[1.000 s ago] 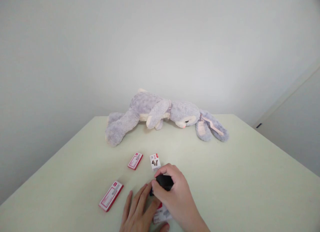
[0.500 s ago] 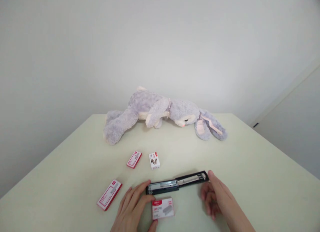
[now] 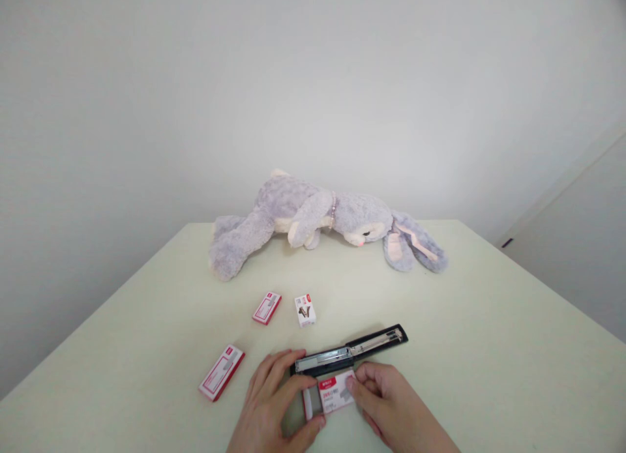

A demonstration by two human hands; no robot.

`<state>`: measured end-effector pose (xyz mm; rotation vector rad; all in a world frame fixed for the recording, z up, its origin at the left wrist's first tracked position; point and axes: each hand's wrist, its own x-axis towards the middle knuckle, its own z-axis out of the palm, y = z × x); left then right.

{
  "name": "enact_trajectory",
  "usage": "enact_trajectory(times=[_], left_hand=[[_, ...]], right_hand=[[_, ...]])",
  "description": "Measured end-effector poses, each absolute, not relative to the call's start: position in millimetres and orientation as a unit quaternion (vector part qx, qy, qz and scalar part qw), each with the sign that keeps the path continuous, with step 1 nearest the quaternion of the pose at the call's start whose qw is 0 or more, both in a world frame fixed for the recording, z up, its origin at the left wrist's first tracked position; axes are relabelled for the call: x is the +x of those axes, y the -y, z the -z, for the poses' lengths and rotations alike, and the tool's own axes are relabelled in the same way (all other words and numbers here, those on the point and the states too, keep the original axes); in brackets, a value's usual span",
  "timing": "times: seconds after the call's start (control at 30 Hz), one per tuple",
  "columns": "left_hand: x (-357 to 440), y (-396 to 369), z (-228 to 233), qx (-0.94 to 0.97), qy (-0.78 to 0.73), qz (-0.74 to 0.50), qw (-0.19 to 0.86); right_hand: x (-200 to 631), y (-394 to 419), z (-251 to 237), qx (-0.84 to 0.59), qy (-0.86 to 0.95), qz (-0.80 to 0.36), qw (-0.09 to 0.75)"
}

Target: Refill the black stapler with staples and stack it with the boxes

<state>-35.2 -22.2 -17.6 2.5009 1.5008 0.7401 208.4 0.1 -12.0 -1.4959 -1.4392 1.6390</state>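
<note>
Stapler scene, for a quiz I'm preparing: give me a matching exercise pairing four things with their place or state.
Things:
1. stapler
2. staple box
3. plush rabbit
4. small white box

Places or states:
A. lying on its side at the table's far end
B. held between both hands, tray slid partly out
C. swung open flat
D. beside a red box at mid-table

Pairs: 1-C, 2-B, 3-A, 4-D
</note>
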Motion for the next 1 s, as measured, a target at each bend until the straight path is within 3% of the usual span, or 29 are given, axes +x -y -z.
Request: enact_trajectory(times=[0.3,0.73,1.0], left_hand=[[-50,27,25,0.84,-0.476,-0.262,0.015],[-51,26,27,0.848,-0.474,-0.235,-0.012],[-49,29,21,0.841,-0.486,-0.236,0.037]], right_hand=[[219,5,-24,-0.632,0.661,-0.339,0.22],[148,-7,-23,-0.532,0.587,-0.515,0.327],[137,-11,-36,-0.529,0.675,-0.423,0.292]])
